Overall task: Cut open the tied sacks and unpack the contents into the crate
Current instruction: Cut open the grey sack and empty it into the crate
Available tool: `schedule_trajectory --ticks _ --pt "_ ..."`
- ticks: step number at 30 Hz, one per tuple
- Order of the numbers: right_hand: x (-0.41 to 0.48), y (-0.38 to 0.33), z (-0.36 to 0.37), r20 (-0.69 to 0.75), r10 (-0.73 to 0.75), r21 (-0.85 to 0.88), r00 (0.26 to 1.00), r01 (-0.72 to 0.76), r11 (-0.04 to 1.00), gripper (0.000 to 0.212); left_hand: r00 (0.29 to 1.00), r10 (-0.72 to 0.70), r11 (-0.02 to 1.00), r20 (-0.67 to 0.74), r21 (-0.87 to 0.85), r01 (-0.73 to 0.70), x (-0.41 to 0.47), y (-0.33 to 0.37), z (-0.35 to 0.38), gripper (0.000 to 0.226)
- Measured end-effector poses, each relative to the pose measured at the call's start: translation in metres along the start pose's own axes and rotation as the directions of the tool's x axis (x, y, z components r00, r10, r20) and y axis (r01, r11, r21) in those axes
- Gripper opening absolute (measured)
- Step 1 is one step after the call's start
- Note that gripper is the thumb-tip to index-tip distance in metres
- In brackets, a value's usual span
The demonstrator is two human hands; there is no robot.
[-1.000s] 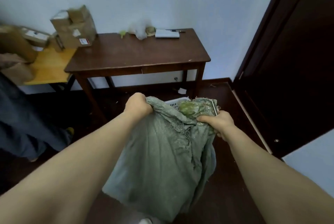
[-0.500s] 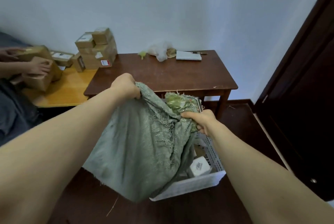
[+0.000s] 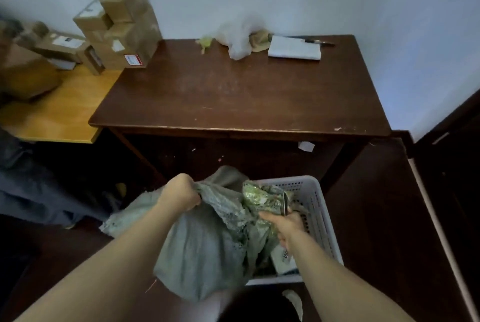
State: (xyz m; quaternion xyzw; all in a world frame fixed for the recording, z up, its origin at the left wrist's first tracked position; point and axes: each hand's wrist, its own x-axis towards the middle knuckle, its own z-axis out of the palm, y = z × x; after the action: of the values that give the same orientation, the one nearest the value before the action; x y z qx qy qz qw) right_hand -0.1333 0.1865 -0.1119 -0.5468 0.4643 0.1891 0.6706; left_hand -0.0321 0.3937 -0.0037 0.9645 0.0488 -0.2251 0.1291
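I have both hands on the sack (image 3: 207,251). My left hand (image 3: 179,193) fists its edge and my right hand (image 3: 284,225) grips the frayed mouth, the two held apart. The sack hangs limp over the left side of the white crate (image 3: 320,207), which sits on the floor before the dark surface (image 3: 233,93). A small box (image 3: 281,256) lies inside. I judge this the emptying step. Next I should tip the mouth over the crate and shake, minding the thin metal strip (image 3: 285,203) by my right hand.
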Motion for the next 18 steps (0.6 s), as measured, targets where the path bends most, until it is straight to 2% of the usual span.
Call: schedule_trajectory --ticks 3,5,8,10,13,16,18 --pt "0.036 0.003 -0.005 -0.033 0.037 0.057 0.999 -0.035 0.998 0.071 0.999 0.015 1.000 0.033 -0.023 -0.014 0.023 0.017 0.025 0.021" --pt "0.055 0.002 -0.010 -0.055 0.059 0.088 0.997 -0.054 0.995 0.071 0.996 0.049 0.999 0.073 -0.024 -0.047 0.037 0.032 0.037 0.017" --pt "0.086 0.001 -0.022 -0.081 0.065 0.087 0.995 -0.058 0.995 0.084 0.986 0.090 0.995 0.137 0.024 -0.094 0.058 0.044 0.060 0.013" --pt "0.105 0.004 -0.033 -0.113 0.062 0.018 0.992 -0.061 0.998 0.094 0.983 0.092 0.990 0.157 0.095 -0.108 0.068 0.043 0.078 0.013" --pt "0.128 0.015 -0.050 -0.155 0.051 -0.189 0.987 -0.080 0.979 0.101 0.966 0.138 0.975 0.219 0.139 -0.171 0.083 0.039 0.109 0.029" --pt "0.147 0.027 -0.065 -0.215 0.067 -0.264 0.974 -0.124 0.956 0.100 0.921 0.180 0.970 0.347 0.095 -0.225 0.094 0.041 0.138 0.009" --pt "0.153 0.033 -0.072 -0.320 0.081 -0.355 0.944 -0.199 0.914 0.101 0.916 0.202 0.965 0.348 0.088 -0.246 0.097 0.043 0.154 0.004"
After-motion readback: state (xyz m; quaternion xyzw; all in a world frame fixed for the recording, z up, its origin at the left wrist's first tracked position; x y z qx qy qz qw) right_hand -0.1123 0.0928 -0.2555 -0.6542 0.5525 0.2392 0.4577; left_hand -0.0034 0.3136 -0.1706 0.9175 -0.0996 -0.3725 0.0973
